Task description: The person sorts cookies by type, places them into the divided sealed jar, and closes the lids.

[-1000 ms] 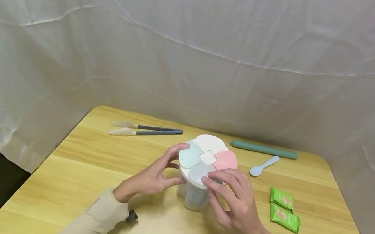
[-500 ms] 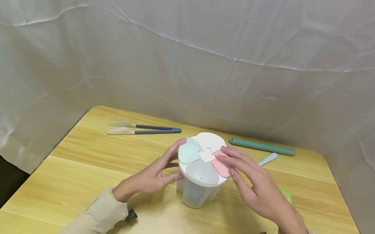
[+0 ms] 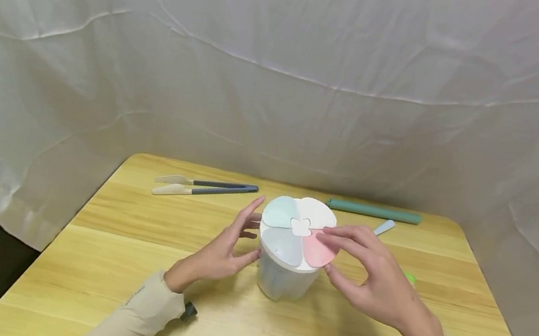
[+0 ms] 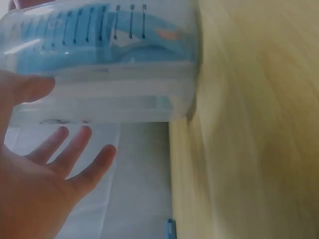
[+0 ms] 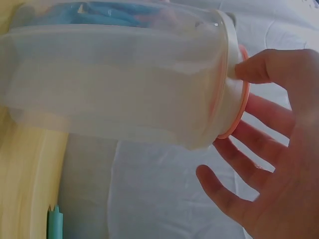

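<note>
A clear plastic food storage container [image 3: 285, 283] stands upright before me. Its round white lid carries mint, white, grey and pink [image 3: 319, 251] flaps. Blue packaging [image 4: 75, 30] shows inside one compartment, beside measuring marks on the wall. My left hand [image 3: 217, 252] is at the container's left side, thumb near its wall and the other fingers extended behind it. On the right, my right hand [image 3: 379, 282] pinches the lid's edge at the pink flap: the thumb meets the rim and the fingers lie over the flap, as the right wrist view also shows.
Tongs [image 3: 215, 188] with dark handles lie at the back left of the wooden table [image 3: 109, 260]. A green stick-like tube [image 3: 373, 211] lies at the back right. My right hand partly covers a light blue spoon [image 3: 384, 227] and a green packet [image 3: 410, 278].
My right hand has moved from the grey flap to the pink one. The container has turned clockwise as seen from above, bringing the pink flap toward me. The left hand stays beside it.
</note>
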`<state>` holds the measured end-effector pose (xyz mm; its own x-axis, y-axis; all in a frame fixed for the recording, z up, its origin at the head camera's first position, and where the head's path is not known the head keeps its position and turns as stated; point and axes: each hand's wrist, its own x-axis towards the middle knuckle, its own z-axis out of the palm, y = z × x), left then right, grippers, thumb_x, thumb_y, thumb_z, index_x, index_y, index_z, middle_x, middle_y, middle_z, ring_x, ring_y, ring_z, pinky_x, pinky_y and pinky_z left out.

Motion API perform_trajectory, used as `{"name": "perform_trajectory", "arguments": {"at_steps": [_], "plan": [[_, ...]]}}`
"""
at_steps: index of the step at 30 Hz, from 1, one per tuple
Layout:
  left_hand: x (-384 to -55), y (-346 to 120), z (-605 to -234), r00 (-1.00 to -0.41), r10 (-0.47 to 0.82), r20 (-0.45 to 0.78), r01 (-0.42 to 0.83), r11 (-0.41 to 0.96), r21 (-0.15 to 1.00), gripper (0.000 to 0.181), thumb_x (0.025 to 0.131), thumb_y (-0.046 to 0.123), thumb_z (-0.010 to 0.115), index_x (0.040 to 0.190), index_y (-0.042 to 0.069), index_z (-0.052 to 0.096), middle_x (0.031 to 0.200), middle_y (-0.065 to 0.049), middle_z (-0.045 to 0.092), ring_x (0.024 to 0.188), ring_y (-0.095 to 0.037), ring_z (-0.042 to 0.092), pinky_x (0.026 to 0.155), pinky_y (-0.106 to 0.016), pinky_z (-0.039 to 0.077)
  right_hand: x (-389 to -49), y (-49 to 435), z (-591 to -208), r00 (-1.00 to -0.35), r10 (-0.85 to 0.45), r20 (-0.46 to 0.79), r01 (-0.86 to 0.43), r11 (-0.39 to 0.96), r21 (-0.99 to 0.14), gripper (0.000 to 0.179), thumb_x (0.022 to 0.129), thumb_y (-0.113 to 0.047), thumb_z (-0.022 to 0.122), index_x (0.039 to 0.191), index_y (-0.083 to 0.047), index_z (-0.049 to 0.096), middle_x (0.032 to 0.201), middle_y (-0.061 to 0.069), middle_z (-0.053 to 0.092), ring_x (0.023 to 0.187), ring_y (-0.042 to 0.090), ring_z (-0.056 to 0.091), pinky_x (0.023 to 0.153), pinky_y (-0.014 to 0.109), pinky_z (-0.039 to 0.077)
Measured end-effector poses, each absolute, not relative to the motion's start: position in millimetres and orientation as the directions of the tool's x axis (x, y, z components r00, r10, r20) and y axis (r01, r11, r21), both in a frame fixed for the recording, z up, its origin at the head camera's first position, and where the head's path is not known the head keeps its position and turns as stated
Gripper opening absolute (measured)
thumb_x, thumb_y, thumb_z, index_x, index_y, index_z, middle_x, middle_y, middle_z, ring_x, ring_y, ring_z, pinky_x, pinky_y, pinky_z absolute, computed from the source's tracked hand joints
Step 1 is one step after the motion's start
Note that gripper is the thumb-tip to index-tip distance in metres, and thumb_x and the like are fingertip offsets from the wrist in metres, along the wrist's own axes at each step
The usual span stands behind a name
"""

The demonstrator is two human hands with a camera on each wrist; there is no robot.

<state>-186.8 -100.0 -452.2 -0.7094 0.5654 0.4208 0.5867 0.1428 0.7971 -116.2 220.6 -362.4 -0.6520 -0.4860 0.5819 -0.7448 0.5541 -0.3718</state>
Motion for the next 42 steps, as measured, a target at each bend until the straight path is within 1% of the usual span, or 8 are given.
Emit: {"name": "perform_trajectory", "arguments": {"at_steps": [8, 14, 18, 25, 29, 34, 38, 42], "plan": [[-184, -102, -442, -0.714, 0.489, 0.501, 0.624, 0.121, 0.772, 0.077, 0.100, -0.003, 0.072, 0.166, 0.017, 0.038, 0.139, -0.012, 0.069, 0.133, -0.030, 0.066, 0.111, -0.048, 0.059, -116, 210, -366, -0.630, -0.388, 0.673, -0.730, 0.589, -0.345, 0.035, 0.091, -0.039, 0.091, 0.116, -0.015, 0.083, 0.105, -0.006, 0.076, 0.100, 0.011, 0.064, 0.091, 0.012, 0.049], [-178, -96, -435, -0.684, 0.521, 0.510, 0.663, 0.155, 0.732, 0.092, 0.096, 0.002, 0.078, 0.171, 0.012, 0.026, 0.174, -0.011, 0.039, 0.159, -0.038, 0.042, 0.125, -0.064, 0.045, -119, 196, -368, -0.505, -0.357, 0.786, -0.785, 0.567, -0.247, 0.046, 0.099, -0.055, 0.076, 0.104, -0.010, 0.084, 0.089, -0.006, 0.071, 0.085, 0.010, 0.060, 0.074, 0.016, 0.048], [-176, -90, -437, -0.687, 0.547, 0.478, 0.654, 0.180, 0.734, 0.099, 0.096, 0.009, 0.083, 0.173, 0.015, 0.021, 0.180, -0.007, 0.028, 0.165, -0.037, 0.033, 0.130, -0.065, 0.037, -118, 194, -367, -0.481, -0.374, 0.793, -0.801, 0.554, -0.225, 0.044, 0.100, -0.053, 0.075, 0.102, -0.010, 0.084, 0.087, -0.005, 0.072, 0.082, 0.010, 0.062, 0.071, 0.015, 0.050], [-185, -87, -443, -0.673, 0.582, 0.457, 0.637, 0.141, 0.758, 0.092, 0.098, 0.011, 0.082, 0.171, 0.021, 0.027, 0.177, -0.008, 0.037, 0.154, -0.035, 0.051, 0.123, -0.065, 0.047, -120, 193, -362, -0.499, -0.430, 0.752, -0.814, 0.530, -0.238, 0.033, 0.099, -0.045, 0.079, 0.105, -0.013, 0.084, 0.093, -0.005, 0.073, 0.085, 0.010, 0.065, 0.074, 0.014, 0.054], [-194, -85, -443, -0.683, 0.560, 0.468, 0.626, 0.121, 0.770, 0.088, 0.096, 0.004, 0.083, 0.168, 0.021, 0.034, 0.172, -0.008, 0.044, 0.149, -0.034, 0.056, 0.121, -0.062, 0.050, -124, 198, -358, -0.519, -0.474, 0.711, -0.816, 0.522, -0.247, 0.023, 0.089, -0.028, 0.093, 0.106, -0.015, 0.083, 0.102, -0.005, 0.075, 0.088, 0.010, 0.067, 0.082, 0.013, 0.055], [-194, -80, -443, -0.682, 0.561, 0.469, 0.628, 0.122, 0.769, 0.085, 0.096, 0.003, 0.083, 0.165, 0.017, 0.036, 0.167, -0.011, 0.049, 0.139, -0.034, 0.062, 0.108, -0.049, 0.062, -126, 207, -356, -0.597, -0.494, 0.632, -0.779, 0.544, -0.311, 0.037, 0.076, -0.011, 0.100, 0.108, -0.016, 0.082, 0.111, -0.006, 0.077, 0.100, 0.011, 0.070, 0.095, 0.007, 0.052], [-191, -80, -441, -0.683, 0.554, 0.476, 0.639, 0.137, 0.757, 0.085, 0.096, 0.004, 0.082, 0.165, 0.018, 0.035, 0.169, -0.010, 0.046, 0.140, -0.033, 0.060, 0.105, -0.044, 0.064, -127, 209, -358, -0.571, -0.504, 0.648, -0.789, 0.554, -0.264, 0.026, 0.094, -0.032, 0.088, 0.110, -0.013, 0.082, 0.111, -0.004, 0.076, 0.102, 0.013, 0.070, 0.097, 0.009, 0.054], [-189, -81, -441, -0.673, 0.554, 0.491, 0.652, 0.129, 0.747, 0.085, 0.096, 0.000, 0.081, 0.166, 0.017, 0.035, 0.170, -0.011, 0.045, 0.143, -0.034, 0.059, 0.104, -0.046, 0.064, -128, 204, -357, -0.466, -0.509, 0.724, -0.820, 0.555, -0.138, 0.042, 0.109, -0.047, 0.062, 0.109, -0.010, 0.082, 0.104, -0.001, 0.077, 0.092, 0.014, 0.069, 0.084, 0.016, 0.058]]}}
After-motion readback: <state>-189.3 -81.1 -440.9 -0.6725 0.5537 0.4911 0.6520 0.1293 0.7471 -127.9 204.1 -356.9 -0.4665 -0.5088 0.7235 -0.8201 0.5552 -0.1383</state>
